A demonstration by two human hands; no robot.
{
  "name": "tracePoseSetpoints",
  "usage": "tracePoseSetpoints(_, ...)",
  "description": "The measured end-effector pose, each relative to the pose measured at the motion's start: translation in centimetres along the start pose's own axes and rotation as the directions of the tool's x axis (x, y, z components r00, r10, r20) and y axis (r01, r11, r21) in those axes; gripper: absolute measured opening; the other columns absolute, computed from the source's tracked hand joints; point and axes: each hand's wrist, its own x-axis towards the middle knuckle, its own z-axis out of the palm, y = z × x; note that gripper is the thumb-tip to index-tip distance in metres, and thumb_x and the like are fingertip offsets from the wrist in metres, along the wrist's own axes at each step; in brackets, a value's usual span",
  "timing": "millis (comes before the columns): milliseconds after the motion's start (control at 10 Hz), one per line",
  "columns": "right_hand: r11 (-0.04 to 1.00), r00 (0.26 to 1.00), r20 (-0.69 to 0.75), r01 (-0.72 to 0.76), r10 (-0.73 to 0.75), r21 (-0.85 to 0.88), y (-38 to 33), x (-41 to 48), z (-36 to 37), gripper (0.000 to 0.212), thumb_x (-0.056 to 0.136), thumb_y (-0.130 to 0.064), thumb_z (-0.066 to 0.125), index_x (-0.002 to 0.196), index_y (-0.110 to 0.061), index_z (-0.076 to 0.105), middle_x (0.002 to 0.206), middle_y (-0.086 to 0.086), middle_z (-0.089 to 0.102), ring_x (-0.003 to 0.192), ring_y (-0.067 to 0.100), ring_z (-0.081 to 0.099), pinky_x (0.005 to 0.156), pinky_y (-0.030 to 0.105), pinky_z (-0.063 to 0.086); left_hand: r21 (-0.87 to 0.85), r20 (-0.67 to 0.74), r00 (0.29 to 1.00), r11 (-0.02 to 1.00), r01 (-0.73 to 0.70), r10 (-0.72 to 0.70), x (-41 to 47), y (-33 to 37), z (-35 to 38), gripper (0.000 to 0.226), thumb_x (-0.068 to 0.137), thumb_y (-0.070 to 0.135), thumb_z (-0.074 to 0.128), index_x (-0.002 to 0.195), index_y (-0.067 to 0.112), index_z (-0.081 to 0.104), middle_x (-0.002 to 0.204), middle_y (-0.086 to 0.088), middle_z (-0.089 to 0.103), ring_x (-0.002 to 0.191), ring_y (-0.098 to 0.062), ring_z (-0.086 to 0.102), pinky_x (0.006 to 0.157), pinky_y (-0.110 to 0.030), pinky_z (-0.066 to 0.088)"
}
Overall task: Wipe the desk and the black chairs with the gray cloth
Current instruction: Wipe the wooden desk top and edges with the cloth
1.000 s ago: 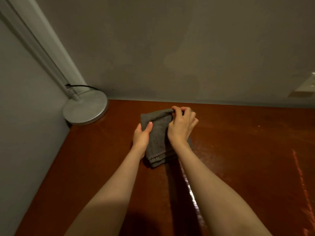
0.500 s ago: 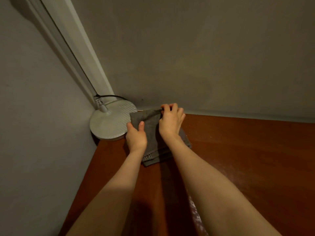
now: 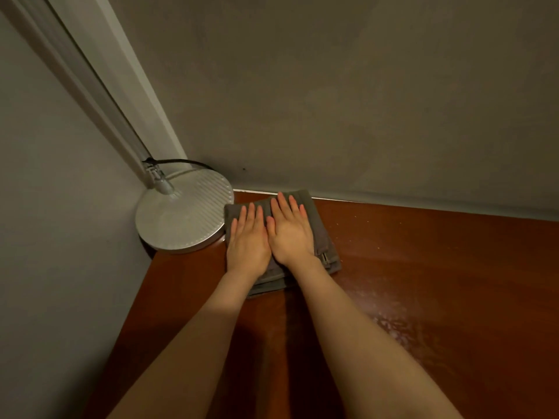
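Observation:
A folded gray cloth (image 3: 319,226) lies on the reddish-brown desk (image 3: 438,282), close to the back wall and right beside the lamp base. My left hand (image 3: 248,240) lies flat on the cloth's left half, fingers straight and together. My right hand (image 3: 290,231) lies flat on its right half, touching the left hand at the thumb side. Both palms press down on the cloth. No black chair is in view.
A round silver lamp base (image 3: 181,219) with a slanted pole and a black cable sits in the desk's back left corner, its rim touching the cloth. Gray walls close the desk at the back and left. The desk extends to the right and toward me.
Both hands let go of the cloth's edges and now lie flat on it. The cloth has ended up nearer the back wall and the lamp base.

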Motion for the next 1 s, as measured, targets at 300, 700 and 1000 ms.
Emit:
tracePoseSetpoints(300, 0.997, 0.996, -0.048, -0.080, 0.079, -0.015, 5.1, -0.3, -2.1, 0.050, 0.102, -0.026, 0.025, 0.150, -0.012, 0.017, 0.158, 0.004, 0.007, 0.146, 0.018, 0.001, 0.115, 0.031, -0.006, 0.016, 0.074, 0.996, 0.999, -0.048, 0.047, 1.5, 5.1, 1.1, 0.051, 0.103, 0.032, 0.014, 0.150, 0.014, 0.004, 0.158, -0.002, -0.002, 0.145, -0.017, -0.006, 0.116, -0.033, -0.004)
tracePoseSetpoints(700, 0.987, 0.982, -0.092, -0.162, 0.162, 0.008, 12.5, -3.3, -5.2, 0.050, 0.102, -0.025, 0.026, 0.150, -0.011, 0.018, 0.158, 0.005, 0.008, 0.146, 0.019, 0.002, 0.115, 0.031, -0.006, 0.047, 0.111, 0.986, 0.991, -0.129, 0.123, 0.9, 13.1, 3.5, 0.052, 0.103, 0.033, 0.012, 0.150, 0.014, 0.000, 0.158, -0.003, -0.004, 0.145, -0.016, -0.008, 0.116, -0.032, -0.005)
tracePoseSetpoints(1000, 0.974, 0.966, -0.123, -0.222, 0.225, 0.039, 18.7, -6.0, -8.0, 0.050, 0.102, -0.024, 0.026, 0.150, -0.011, 0.018, 0.158, 0.005, 0.008, 0.146, 0.019, 0.001, 0.115, 0.030, -0.006, 0.039, 0.123, 0.974, 0.980, -0.196, 0.190, 0.3, 20.1, 5.5, 0.051, 0.103, 0.033, 0.012, 0.150, 0.015, 0.001, 0.158, -0.002, -0.004, 0.145, -0.015, -0.007, 0.116, -0.031, -0.006)
